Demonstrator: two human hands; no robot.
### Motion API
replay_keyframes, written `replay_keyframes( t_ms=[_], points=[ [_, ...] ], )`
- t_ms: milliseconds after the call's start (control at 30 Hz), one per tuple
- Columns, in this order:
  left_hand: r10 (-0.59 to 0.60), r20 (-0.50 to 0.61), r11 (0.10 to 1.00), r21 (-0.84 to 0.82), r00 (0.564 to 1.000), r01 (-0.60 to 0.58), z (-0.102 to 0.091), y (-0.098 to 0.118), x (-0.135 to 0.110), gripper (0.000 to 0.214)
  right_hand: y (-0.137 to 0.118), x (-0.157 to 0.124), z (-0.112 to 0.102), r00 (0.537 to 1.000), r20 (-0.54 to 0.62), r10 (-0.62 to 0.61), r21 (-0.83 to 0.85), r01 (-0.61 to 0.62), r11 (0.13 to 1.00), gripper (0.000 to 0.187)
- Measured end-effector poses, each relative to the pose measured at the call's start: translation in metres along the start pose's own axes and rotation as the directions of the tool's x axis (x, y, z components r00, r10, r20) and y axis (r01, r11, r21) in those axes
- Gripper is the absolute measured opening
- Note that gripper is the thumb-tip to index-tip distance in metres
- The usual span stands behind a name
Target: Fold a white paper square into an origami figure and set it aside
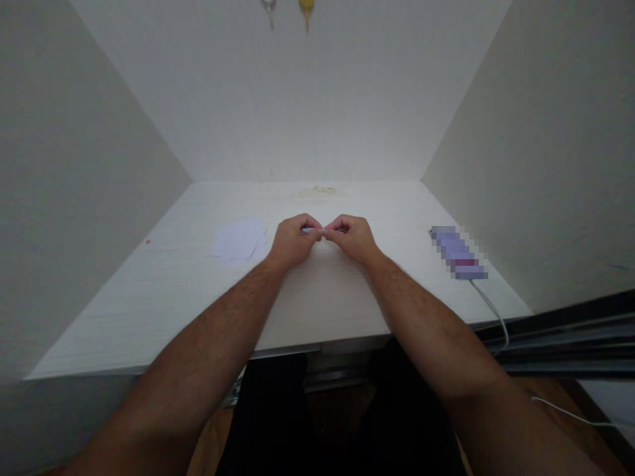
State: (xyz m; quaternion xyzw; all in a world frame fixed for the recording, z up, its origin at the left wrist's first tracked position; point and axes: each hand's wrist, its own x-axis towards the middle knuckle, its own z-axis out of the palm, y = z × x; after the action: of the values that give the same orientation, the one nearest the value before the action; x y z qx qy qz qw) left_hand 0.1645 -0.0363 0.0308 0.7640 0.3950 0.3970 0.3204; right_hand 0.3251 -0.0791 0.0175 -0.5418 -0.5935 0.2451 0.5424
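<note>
The worktop (322,297) sits between a left wall (74,165) and a right wall (555,165), with the far wall (307,112) rising behind it. Two hanging items (306,5) (only partly in view) are high on that far wall. Over the middle of the worktop, the left hand (292,239) and right hand (358,239) are close together, a thin piece (311,230) between them. Just left of them lie paper sheets (241,240). Well to the right rests a flat device (456,252), its cable (489,304) running over the near edge.
</note>
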Motion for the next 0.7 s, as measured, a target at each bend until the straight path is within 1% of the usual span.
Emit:
replay_keyframes(
  t_ms=[200, 267, 367, 433, 533, 700],
  points=[
    [-0.036, -0.030, 0.998, 0.057, 0.999, 0.038, -0.0005, 0.0002, -0.0003, 0.006, 0.0024, 0.0013, 0.0007, 1.000, -0.012, 0.019, 0.000, -0.019, 1.000, 0.012],
    [-0.084, -0.031, 0.996, 0.009, 0.996, 0.084, -0.0006, 0.0026, -0.0010, 0.008, 0.0032, 0.0020, 0.0002, 1.000, -0.012, 0.015, -0.008, -0.015, 1.000, 0.012],
    [-0.165, -0.009, 0.980, -0.111, 0.986, 0.163, -0.0008, 0.0051, -0.0016, 0.012, 0.0033, 0.0028, -0.0014, 1.000, -0.018, 0.007, -0.011, -0.007, 1.000, 0.010],
    [-0.194, -0.005, 0.969, -0.154, 0.981, 0.191, -0.0007, 0.0050, -0.0015, 0.013, 0.0024, 0.0027, -0.0025, 1.000, -0.016, 0.015, 0.000, -0.015, 1.000, 0.008],
    [-0.192, -0.019, 0.966, -0.182, 0.981, 0.186, -0.0002, 0.0031, -0.0010, 0.012, 0.0002, 0.0014, -0.0031, 1.000, 0.005, 0.022, 0.010, -0.022, 1.000, 0.008],
    [-0.170, -0.006, 0.967, -0.193, 0.985, 0.166, 0.0009, 0.0012, -0.0017, 0.008, -0.0029, -0.0018, -0.0021, 0.999, 0.032, 0.004, -0.001, -0.004, 1.000, 0.011]
  ],
)
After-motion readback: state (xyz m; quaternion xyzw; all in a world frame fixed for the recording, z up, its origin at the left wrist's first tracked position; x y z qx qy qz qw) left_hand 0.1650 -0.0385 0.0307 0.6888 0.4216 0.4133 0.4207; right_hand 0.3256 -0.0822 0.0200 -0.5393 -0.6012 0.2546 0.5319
